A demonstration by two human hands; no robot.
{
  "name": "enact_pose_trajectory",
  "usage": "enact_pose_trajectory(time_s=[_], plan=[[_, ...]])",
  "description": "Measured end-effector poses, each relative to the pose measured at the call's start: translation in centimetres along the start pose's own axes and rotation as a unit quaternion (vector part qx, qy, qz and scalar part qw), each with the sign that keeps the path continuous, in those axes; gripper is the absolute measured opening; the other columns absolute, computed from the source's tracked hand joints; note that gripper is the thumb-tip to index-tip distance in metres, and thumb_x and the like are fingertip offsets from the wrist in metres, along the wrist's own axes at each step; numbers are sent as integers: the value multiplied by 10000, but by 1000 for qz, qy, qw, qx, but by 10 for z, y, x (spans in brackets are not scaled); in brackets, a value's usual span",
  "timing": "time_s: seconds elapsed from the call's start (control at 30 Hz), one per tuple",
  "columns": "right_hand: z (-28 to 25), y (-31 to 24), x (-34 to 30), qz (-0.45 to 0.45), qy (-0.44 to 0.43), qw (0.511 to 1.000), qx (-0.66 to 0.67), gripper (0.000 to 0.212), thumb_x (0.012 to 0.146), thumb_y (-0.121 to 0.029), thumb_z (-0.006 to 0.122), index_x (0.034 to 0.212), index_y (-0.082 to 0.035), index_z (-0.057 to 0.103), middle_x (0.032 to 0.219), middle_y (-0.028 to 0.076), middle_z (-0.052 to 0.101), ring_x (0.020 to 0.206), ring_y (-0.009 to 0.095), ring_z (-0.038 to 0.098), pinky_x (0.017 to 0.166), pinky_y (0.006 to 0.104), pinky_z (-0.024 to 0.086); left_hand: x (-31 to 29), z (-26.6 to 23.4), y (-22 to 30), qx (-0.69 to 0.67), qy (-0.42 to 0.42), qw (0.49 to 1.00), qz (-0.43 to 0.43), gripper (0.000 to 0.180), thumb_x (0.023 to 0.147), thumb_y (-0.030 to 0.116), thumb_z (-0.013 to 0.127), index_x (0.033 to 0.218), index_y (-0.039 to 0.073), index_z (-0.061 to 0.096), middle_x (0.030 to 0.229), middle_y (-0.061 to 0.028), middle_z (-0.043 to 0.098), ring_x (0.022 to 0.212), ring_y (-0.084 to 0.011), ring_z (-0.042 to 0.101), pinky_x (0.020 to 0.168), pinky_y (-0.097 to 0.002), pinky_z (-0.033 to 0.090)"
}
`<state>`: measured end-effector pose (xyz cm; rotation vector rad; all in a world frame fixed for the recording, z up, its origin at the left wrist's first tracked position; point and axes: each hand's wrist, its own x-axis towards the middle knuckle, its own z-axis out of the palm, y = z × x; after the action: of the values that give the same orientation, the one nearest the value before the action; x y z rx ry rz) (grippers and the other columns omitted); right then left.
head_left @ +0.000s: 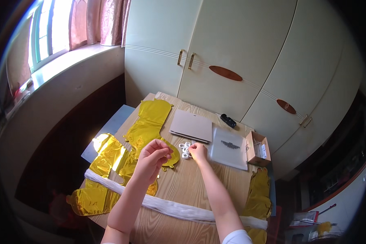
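Observation:
My left hand (155, 157) is raised over the table with its fingers curled into a pinch; whatever may be between the fingertips is too small to make out. Beyond it to the right, my right hand (198, 152) has its fingertips pressed together beside several small white rings (185, 150), its grip hidden from sight. Flat gold foil balloons (149, 122) lie on the left of the table, close to my left hand. A long bundle of white strands (179, 209) stretches across the near side, passing beneath my forearms.
Behind the rings rest grey-beige boards (191, 125). To their right are a clear plastic packet (228, 149), a black object (228, 120) and an open wooden box (258, 149). More gold foil (258, 193) lies at the right edge. Cream cabinets (232, 36) border the table's far side.

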<state>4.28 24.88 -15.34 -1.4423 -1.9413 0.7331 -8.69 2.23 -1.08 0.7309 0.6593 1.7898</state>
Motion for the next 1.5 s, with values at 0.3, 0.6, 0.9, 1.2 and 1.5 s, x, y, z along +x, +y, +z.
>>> enact_pose_trajectory(time_s=[0.3, 0.6, 0.9, 1.2, 1.5], plan=[[9, 9, 0, -20, 38, 999, -21, 135, 673, -188, 668, 752, -83, 637, 722, 62, 650, 712, 214, 634, 663, 328, 494, -1, 6, 1, -6, -19, 1000, -8, 61, 830, 32, 547, 875, 70, 531, 849, -34, 615, 721, -64, 546, 668, -194, 432], [4, 6, -32, -174, 72, 982, 37, 181, 750, -83, 654, 921, -55, 598, 920, 81, 549, 691, 198, 620, 653, 314, 506, 0, 5, 6, -13, -8, 1000, 19, 80, 820, 12, 546, 881, 61, 531, 842, -44, 606, 717, -78, 548, 664, -202, 450], [15, 9, -29, -226, 64, 971, -42, 149, 759, -100, 639, 903, -66, 620, 922, 84, 566, 745, 222, 606, 689, 344, 497, -2, 12, 10, -19, -8, 999, 26, 63, 821, 5, 524, 863, 53, 521, 789, -56, 567, 702, -119, 527, 639, -214, 430], [-83, -53, -162, -263, -221, 938, 37, 105, 798, -88, 616, 884, -32, 638, 849, 93, 599, 755, 235, 610, 672, 321, 494, -12, 20, 13, -17, -61, 998, 32, 65, 829, 22, 536, 886, 55, 531, 825, -42, 599, 705, -71, 525, 654, -188, 434], [-102, -29, -213, -238, -356, 904, 5, 141, 785, -72, 581, 901, -29, 648, 917, 109, 600, 810, 273, 605, 730, 345, 483, -18, 44, -9, 77, -133, 987, -39, 61, 807, 42, 580, 863, 58, 561, 816, -29, 614, 725, -54, 532, 665, -193, 425]])
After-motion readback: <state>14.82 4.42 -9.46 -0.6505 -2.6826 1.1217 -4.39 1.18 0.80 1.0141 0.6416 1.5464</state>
